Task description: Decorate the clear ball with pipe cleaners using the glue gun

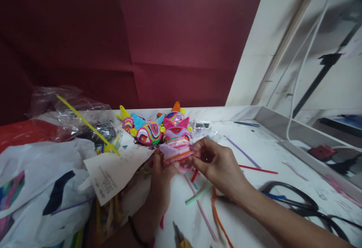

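Observation:
Between my two hands is a pink, striped animal head [175,153] made of coiled pipe cleaners, with a lilac pointed ear. My left hand [162,178] grips it from the left and below. On the right side of the head, my right hand [217,161] has thumb and forefinger pinched at its edge; what lies between those fingertips is too small to make out. Just behind stand similar colourful heads, one with blue ears [148,131] and one with magenta ears [177,129]. A red pipe cleaner [194,175] sticks out below the held head.
Loose pipe cleaners, among them an orange one [217,217] and a purple one [243,153], lie on the white table [271,146]. Black-handled scissors [294,199] are at right, pliers [181,236] in front. A written paper [115,172] and white plastic bag [76,165] occupy the left.

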### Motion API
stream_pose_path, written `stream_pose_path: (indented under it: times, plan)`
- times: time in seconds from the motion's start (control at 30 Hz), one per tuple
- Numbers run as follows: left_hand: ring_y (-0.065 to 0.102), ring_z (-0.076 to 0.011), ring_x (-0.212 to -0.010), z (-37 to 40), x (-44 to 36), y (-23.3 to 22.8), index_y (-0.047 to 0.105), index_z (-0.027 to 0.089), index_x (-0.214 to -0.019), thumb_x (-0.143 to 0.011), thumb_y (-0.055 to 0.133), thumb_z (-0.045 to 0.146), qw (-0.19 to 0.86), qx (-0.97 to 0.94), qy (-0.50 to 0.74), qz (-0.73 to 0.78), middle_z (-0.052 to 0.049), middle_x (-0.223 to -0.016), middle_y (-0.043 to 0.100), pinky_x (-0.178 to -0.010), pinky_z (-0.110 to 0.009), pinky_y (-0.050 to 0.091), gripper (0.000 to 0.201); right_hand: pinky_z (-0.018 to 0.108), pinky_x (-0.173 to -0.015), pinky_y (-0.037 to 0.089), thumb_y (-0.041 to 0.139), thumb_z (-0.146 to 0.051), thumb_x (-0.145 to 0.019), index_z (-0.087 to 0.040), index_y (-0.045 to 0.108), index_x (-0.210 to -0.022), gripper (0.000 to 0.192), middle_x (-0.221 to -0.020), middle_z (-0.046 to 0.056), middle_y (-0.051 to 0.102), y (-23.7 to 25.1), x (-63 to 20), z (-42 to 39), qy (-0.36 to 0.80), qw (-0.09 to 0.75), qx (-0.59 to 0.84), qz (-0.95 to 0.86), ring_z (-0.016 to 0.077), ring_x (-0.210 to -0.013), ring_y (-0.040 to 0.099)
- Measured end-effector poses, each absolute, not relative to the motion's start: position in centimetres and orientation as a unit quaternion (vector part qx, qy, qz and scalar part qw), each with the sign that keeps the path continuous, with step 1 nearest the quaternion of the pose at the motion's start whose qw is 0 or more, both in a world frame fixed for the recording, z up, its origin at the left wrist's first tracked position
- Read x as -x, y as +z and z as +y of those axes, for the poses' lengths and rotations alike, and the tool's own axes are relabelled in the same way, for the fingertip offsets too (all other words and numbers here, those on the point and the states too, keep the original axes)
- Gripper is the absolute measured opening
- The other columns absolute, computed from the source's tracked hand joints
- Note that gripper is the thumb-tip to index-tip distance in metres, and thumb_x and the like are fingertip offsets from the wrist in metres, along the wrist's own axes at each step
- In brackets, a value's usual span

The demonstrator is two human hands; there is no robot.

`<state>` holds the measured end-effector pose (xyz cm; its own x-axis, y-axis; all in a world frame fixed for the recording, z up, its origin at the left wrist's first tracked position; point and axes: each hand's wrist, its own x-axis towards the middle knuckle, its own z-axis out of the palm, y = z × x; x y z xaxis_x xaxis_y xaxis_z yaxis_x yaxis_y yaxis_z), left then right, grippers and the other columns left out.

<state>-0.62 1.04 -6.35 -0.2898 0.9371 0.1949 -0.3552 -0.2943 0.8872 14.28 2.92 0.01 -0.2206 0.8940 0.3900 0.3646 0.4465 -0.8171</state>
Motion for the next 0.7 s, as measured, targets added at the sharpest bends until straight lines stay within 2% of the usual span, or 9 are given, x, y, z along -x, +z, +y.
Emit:
stream_pose_path:
  times: [0.23,0.53,0.7]
  plan:
    - [0.065,-0.0232,-0.105,1.7,0.9,-7.3,0.054,0.026,-0.122,-0.070,0.073,0.026,0.488,-0.367,0.708,0.355,-0.004,-0.117,0.065,-0.098,-0.038,0.049,0.055,0.029,-0.055,0.047,0.058,-0.029,-0.071,-0.021,0.058,-0.080,0.012,-0.065,0.001,0.062,0.0,-14.2,3.2,0.305,0.451,0.430,-0.720,0.0163,-0.056,0.058]
    - [0.064,-0.0230,-0.107,1.5,0.8,-7.2,0.055,0.028,-0.124,-0.071,0.073,0.023,0.506,-0.366,0.709,0.327,-0.004,-0.117,0.067,-0.100,-0.039,0.048,0.056,0.030,-0.055,0.047,0.058,-0.031,-0.071,-0.021,0.058,-0.082,0.015,-0.066,0.001,0.064,0.1,-14.3,3.0,0.307,0.441,0.438,-0.721,0.0173,-0.056,0.060]
    - [0.065,-0.0216,-0.102,1.6,0.7,-7.3,0.056,0.028,-0.122,-0.069,0.074,0.024,0.496,-0.379,0.710,0.326,-0.004,-0.116,0.066,-0.099,-0.038,0.049,0.056,0.031,-0.055,0.047,0.058,-0.032,-0.071,-0.021,0.058,-0.083,0.016,-0.065,0.001,0.063,0.0,-14.3,3.0,0.309,0.439,0.441,-0.719,0.0182,-0.056,0.061]
